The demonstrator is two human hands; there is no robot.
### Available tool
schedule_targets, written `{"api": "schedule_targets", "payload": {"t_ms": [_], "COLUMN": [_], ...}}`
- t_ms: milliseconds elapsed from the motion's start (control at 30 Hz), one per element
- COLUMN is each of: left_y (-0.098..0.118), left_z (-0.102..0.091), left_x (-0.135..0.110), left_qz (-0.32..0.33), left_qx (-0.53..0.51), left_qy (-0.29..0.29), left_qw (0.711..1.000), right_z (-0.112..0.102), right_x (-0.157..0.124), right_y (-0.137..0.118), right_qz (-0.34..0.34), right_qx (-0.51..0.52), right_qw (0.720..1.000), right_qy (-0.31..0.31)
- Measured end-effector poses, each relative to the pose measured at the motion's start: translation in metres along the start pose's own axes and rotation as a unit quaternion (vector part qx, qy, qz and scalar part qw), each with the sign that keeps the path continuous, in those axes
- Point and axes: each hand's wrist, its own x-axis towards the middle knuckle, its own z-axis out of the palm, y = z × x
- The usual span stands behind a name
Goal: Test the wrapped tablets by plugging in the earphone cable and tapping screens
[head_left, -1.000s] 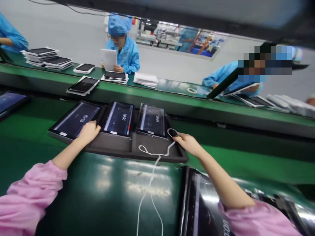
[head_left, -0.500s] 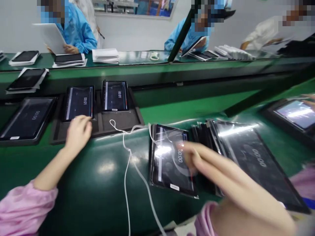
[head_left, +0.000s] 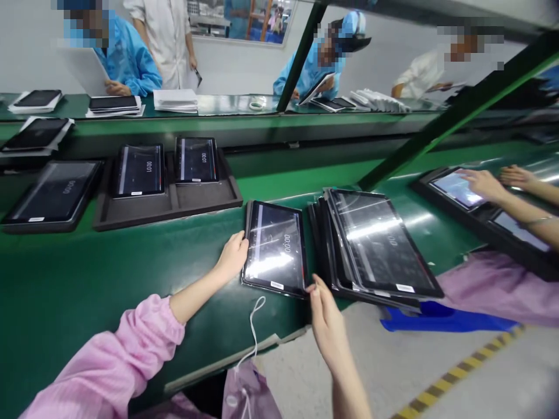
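Observation:
A tablet (head_left: 274, 247) in clear film, its screen reading 00:00, lies on the green bench in front of me. My left hand (head_left: 233, 256) grips its left edge, fingers partly hidden at the side. At the lower right corner, the thumb and fingertips of my right hand (head_left: 326, 320) close on the tablet. A thin white cord (head_left: 253, 326) with a looped end lies over the bench edge below it. Just to the right is a leaning stack of filmed tablets (head_left: 379, 238), the top one also lit.
A dark tray (head_left: 196, 201) holds two lit tablets, with another tablet (head_left: 52, 192) on its left. Co-workers sit across the bench by paper stacks (head_left: 176, 100). At right, another person's hands (head_left: 484, 186) touch a screen. A slanted green post (head_left: 437, 122) crosses the right side.
My left hand has left the tray and moved right onto the tablet's edge. My right hand has dropped from over the screen to its corner. The white cord no longer crosses the tablet.

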Motion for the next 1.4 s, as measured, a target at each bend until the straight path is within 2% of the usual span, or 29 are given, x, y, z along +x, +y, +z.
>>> {"api": "schedule_targets", "payload": {"t_ms": [100,200,300,400,500,600,667,733,800,833,933,1000,1100,1200,1400], "left_y": [0.002,0.0,-0.012,-0.035,-0.062,-0.08,-0.087,-0.092,-0.096,-0.098,-0.103,-0.106,-0.106,-0.103,-0.103], "left_z": [0.008,0.003,-0.02,-0.052,-0.083,-0.104,-0.109,-0.109,-0.108,-0.108,-0.115,-0.126,-0.146,-0.16,-0.166], "left_x": [-0.016,-0.033,-0.062,-0.116,-0.182,-0.238,-0.263,-0.279,-0.286,-0.286,-0.278,-0.265,-0.24,-0.223,-0.228], "left_qz": [-0.033,-0.056,-0.066,-0.083,-0.134,-0.176,-0.19,-0.201,-0.206,-0.204,-0.184,-0.165,-0.149,-0.157,-0.166], "left_qx": [-0.037,-0.068,-0.086,-0.099,-0.14,-0.163,-0.17,-0.194,-0.226,-0.236,-0.221,-0.193,-0.119,-0.027,0.044], "left_qy": [-0.003,-0.001,-0.001,0.015,0.088,0.198,0.259,0.289,0.295,0.296,0.287,0.266,0.229,0.206,0.224], "left_qw": [0.999,0.996,0.994,0.991,0.977,0.95,0.931,0.916,0.905,0.903,0.914,0.93,0.954,0.965,0.959], "right_z": [0.02,0.037,0.045,0.052,0.064,0.085,0.101,0.118,0.134,0.142,0.159,0.167,0.175,0.179,0.183], "right_x": [0.008,0.002,-0.026,-0.064,-0.094,-0.102,-0.088,-0.059,-0.02,0.0,0.05,0.07,0.082,0.082,0.076], "right_y": [0.007,0.001,-0.017,-0.04,-0.062,-0.073,-0.075,-0.077,-0.084,-0.089,-0.106,-0.114,-0.118,-0.118,-0.12], "right_qz": [0.076,0.094,0.118,0.154,0.175,0.171,0.148,0.105,0.057,0.04,0.022,0.016,0.002,-0.012,-0.007], "right_qx": [0.109,0.151,0.197,0.27,0.317,0.298,0.254,0.195,0.151,0.14,0.143,0.149,0.149,0.138,0.154], "right_qw": [0.991,0.984,0.972,0.943,0.9,0.868,0.872,0.895,0.91,0.908,0.883,0.868,0.859,0.868,0.88], "right_qy": [0.014,-0.012,-0.048,-0.118,-0.241,-0.358,-0.392,-0.388,-0.382,-0.392,-0.447,-0.474,-0.49,-0.477,-0.449]}}
